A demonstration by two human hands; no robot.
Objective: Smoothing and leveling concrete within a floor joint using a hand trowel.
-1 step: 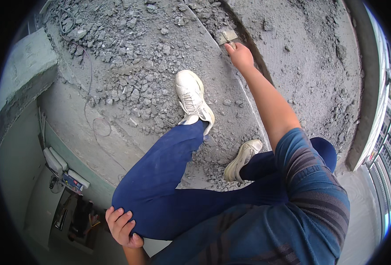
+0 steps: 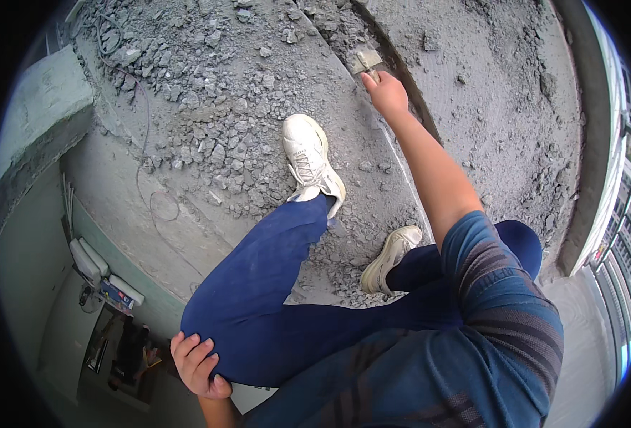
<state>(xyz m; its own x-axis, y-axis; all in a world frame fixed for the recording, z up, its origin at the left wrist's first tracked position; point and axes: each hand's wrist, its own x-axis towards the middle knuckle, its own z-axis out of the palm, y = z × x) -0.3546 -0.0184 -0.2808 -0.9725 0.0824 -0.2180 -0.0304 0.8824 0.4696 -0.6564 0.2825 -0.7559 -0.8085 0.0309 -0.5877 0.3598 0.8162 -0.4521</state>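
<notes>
Grey rubble (image 2: pixel 219 135) litters the floor (image 2: pixel 108 187) around the white shoes (image 2: pixel 305 145). The right hand (image 2: pixel 388 97) has its fingers closed around the handle of a flat scraper (image 2: pixel 364 61), between a pale line (image 2: pixel 403 164) and a dark-edged step (image 2: pixel 399 63); blade contact is hard to tell. The left hand (image 2: pixel 200 366) rests on the blue-trousered left knee (image 2: pixel 222 321), fingers curved and slightly parted.
</notes>
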